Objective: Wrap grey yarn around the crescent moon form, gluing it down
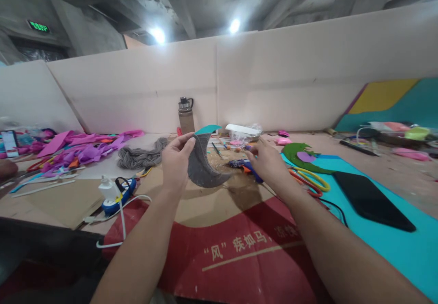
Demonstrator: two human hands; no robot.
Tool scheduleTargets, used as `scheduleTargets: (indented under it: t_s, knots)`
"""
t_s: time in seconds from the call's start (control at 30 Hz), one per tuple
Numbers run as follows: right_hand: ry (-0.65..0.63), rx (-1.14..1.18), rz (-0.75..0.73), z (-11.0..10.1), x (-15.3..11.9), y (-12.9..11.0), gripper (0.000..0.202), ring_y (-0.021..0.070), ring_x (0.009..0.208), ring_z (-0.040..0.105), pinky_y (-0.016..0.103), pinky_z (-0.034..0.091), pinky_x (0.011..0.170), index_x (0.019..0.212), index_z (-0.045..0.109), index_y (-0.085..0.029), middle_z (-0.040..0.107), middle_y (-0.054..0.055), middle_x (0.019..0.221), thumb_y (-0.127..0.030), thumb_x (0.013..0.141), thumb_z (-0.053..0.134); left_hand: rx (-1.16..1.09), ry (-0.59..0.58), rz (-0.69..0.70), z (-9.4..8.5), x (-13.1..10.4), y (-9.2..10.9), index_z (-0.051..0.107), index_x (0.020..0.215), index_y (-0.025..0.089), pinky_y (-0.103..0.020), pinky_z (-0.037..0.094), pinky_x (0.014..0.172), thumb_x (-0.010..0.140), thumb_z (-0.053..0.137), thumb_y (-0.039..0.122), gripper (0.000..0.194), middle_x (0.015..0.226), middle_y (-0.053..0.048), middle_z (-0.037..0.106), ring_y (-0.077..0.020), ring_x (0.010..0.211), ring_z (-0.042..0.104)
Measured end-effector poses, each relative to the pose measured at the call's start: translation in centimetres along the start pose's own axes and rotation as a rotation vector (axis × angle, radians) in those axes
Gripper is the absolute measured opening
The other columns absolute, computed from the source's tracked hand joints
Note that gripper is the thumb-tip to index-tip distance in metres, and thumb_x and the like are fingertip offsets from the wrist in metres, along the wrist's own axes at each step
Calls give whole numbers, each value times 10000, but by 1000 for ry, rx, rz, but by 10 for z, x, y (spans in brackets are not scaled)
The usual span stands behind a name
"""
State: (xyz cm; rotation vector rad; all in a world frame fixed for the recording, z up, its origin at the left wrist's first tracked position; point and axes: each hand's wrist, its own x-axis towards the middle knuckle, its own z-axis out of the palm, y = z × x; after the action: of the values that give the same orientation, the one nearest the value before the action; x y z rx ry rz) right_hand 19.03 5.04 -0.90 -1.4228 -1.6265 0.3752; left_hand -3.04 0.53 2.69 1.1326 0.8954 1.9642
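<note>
My left hand (178,158) is closed, thumb and fingers pinching the upper edge of a grey crescent-shaped piece (201,167). Its top end is teal and its curved tip points right, just above the work surface. To the right, my right hand (267,160) has its fingers drawn together in a pinch; what they hold, if anything, is too small to make out. Below that hand lies a blue glue gun (253,170) with an orange part, partly hidden by it. A bundle of grey yarn (142,153) rests to the left of my left hand.
A red printed cardboard sheet (232,258) lies in front. Pink and purple scraps (85,146) and a blue power strip (119,199) with a white charger are at left. A bottle (186,117) stands behind; a black phone (372,199) lies on a turquoise sheet (386,258) at right.
</note>
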Motion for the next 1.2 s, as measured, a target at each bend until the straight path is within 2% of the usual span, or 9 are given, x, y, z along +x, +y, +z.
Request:
scheduleTargets:
  t_s: [0.07,0.17,0.27,0.4,0.57,0.77,0.97,1.07,1.2]
  knots:
    - [0,131,-193,5,-12,-21,185,227,819,579,386,446,780,795,593,-198,635,77,826,-370,859,566,16,-25,2,2,-3,0,770,909,169,-263,535,750,691,792,296,253,882,-55,770,-143,761,687]
    - [-121,427,-213,18,-32,-52,260,186,780,593,342,476,729,880,547,-197,631,57,878,-455,866,578,49,-55,17,5,-7,0,776,914,180,-257,530,737,712,778,292,231,898,-51,768,-144,765,683]
    - [-136,450,-182,32,-43,-67,336,190,816,604,336,480,727,903,537,-205,640,52,898,-483,792,688,95,-66,38,8,-11,1,779,917,188,-269,529,751,725,765,290,218,920,-51,768,-160,793,687]
    - [-124,415,-158,39,-41,-65,230,172,710,594,318,456,664,822,572,-205,649,29,787,-400,799,691,113,-111,56,11,-15,1,783,906,199,-270,518,813,745,749,273,180,962,-52,765,-162,865,688]
    - [-137,388,-226,37,-39,-58,106,167,681,592,308,434,648,804,632,-208,663,19,736,-283,860,582,78,-125,3,10,-12,0,780,870,190,-272,527,765,719,777,302,188,902,-56,759,-168,821,690]
    - [-65,445,-253,31,-43,-59,128,147,685,550,300,432,669,797,528,-217,575,-3,747,-287,904,524,29,-101,-34,7,-8,-1,774,841,190,-270,536,749,688,807,316,201,864,-47,758,-149,749,685]
    - [-109,744,-179,25,-46,-66,97,133,690,551,287,474,668,850,448,-239,528,-19,766,-297,917,487,52,-73,-32,6,-6,-4,766,819,178,-259,526,740,678,808,319,204,844,-44,757,-149,745,679]
    - [-115,770,-144,22,-46,-68,90,117,616,473,260,424,575,858,456,-242,489,-29,746,-309,906,492,46,-77,-39,7,-6,-4,765,804,180,-258,514,745,674,812,318,195,839,-40,754,-142,738,672]
    - [-80,733,-139,18,-44,-69,102,120,657,466,260,402,596,842,511,-226,512,-16,770,-316,868,551,27,-78,-60,7,-7,-1,764,806,185,-262,511,750,674,813,309,187,840,-34,750,-139,737,669]
